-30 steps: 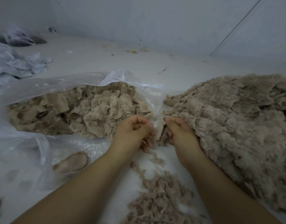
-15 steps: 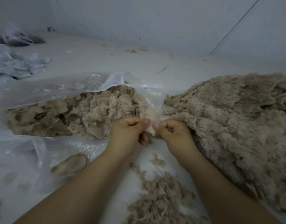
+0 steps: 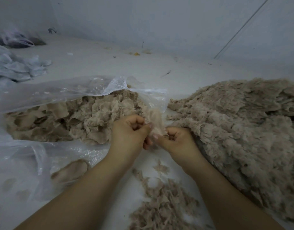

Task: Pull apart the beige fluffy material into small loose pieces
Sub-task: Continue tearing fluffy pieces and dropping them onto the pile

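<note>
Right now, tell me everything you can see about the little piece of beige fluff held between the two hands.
The small piece of beige fluff is a thin, pale, wispy tuft with frayed edges, looking soft and fibrous. It stands roughly upright between the hands. The left hand pinches its left edge and the right hand pinches its lower right edge. It sits in front of the clear plastic bag, and whether it touches the bag cannot be told.

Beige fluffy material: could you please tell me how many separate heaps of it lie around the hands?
3: one in the plastic bag at left, one big heap at right, one of loose scraps near the forearms. More may be hidden.
</note>
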